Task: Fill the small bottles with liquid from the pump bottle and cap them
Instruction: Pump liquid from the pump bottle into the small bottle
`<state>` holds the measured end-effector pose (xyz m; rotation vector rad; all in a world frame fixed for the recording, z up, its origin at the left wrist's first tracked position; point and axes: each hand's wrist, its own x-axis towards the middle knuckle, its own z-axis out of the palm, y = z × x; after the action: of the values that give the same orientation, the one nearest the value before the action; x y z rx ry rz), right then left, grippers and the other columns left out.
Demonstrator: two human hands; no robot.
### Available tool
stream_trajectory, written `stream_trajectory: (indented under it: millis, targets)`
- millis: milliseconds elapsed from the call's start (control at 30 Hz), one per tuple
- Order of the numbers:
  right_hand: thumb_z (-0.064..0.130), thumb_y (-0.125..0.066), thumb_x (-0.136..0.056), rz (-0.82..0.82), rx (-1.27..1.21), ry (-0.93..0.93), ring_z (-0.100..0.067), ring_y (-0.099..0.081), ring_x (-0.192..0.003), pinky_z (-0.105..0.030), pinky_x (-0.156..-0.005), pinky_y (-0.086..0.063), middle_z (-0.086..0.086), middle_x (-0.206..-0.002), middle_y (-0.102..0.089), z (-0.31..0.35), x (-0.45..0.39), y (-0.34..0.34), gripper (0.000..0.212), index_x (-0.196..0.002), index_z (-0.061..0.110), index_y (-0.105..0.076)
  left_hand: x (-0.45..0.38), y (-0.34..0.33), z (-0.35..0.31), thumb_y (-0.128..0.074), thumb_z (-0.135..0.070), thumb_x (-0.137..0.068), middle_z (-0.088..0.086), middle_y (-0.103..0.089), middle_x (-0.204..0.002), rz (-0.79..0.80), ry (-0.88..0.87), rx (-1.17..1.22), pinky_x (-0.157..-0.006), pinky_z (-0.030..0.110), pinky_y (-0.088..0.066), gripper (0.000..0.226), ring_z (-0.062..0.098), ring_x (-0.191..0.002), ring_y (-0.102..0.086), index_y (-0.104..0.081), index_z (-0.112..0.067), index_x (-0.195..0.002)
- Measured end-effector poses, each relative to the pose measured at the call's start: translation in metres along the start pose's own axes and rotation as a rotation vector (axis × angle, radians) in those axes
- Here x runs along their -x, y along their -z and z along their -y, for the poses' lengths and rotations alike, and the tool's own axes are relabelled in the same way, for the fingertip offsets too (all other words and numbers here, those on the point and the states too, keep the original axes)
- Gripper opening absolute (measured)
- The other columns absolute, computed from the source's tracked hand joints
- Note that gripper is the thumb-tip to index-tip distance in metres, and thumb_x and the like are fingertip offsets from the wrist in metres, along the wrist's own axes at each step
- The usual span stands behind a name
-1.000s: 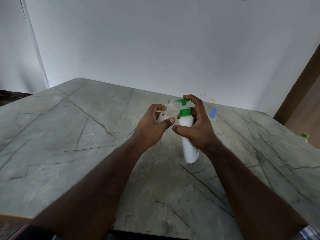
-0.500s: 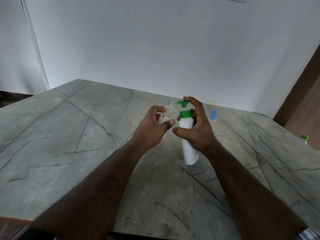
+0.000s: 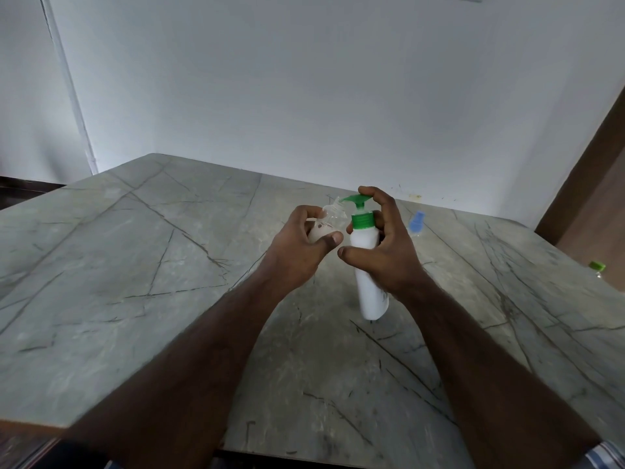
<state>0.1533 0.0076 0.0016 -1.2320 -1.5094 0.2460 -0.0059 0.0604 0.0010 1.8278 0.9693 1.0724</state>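
A white pump bottle (image 3: 369, 286) with a green collar and green pump head stands upright on the grey marble table (image 3: 135, 265). My right hand (image 3: 382, 245) wraps round its neck, with the forefinger lying on top of the pump head. My left hand (image 3: 301, 245) grips a small clear bottle (image 3: 329, 220), tilted so that its open neck sits just under the pump spout. The small bottle has whitish liquid in its lower part. A blue cap (image 3: 416, 222) lies on the table behind my right hand.
A small green-capped thing (image 3: 597, 266) sits at the table's far right edge. A white wall rises close behind the table, and a brown door frame (image 3: 588, 164) stands at the right.
The green pump head has risen a little under my right forefinger. Both hands and both bottles stay in the same place.
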Motion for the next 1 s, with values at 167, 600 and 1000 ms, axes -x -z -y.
stream_trajectory:
  millis: [167, 600, 1000]
  targets:
    - [0.008, -0.082, -0.065, 0.002, -0.018, 0.002, -0.011, -0.064, -0.099, -0.027, -0.078, -0.058, 0.01, -0.125, -0.057, 0.001, 0.0, 0.0, 0.09, -0.139, 0.032, -0.038, -0.001, 0.002, 0.003, -0.074, -0.034, -0.09, 0.001, -0.065, -0.134, 0.056, -0.005, 0.041, -0.091, 0.033, -0.058, 0.055, 0.014, -0.108, -0.067, -0.045, -0.026, -0.136]
    - [0.0, -0.082, -0.065, 0.007, -0.024, 0.002, -0.011, -0.064, -0.097, -0.025, -0.075, -0.057, 0.013, -0.123, -0.056, 0.001, 0.001, 0.0, 0.093, -0.14, 0.033, -0.037, -0.002, 0.011, 0.001, -0.064, -0.036, -0.097, -0.008, -0.071, -0.108, 0.189, 0.047, 0.14, -0.078, 0.027, -0.058, 0.04, 0.009, -0.089, -0.073, -0.046, -0.043, -0.132]
    - [-0.003, -0.083, -0.064, 0.008, -0.052, -0.011, -0.009, -0.065, -0.096, -0.021, -0.072, -0.054, 0.001, -0.122, -0.059, 0.004, 0.001, 0.001, 0.09, -0.137, 0.024, -0.04, -0.005, 0.014, 0.012, -0.079, -0.005, -0.085, -0.006, -0.069, -0.121, 0.274, 0.012, 0.212, -0.086, 0.029, -0.06, 0.079, 0.016, -0.111, -0.067, -0.042, -0.035, -0.149]
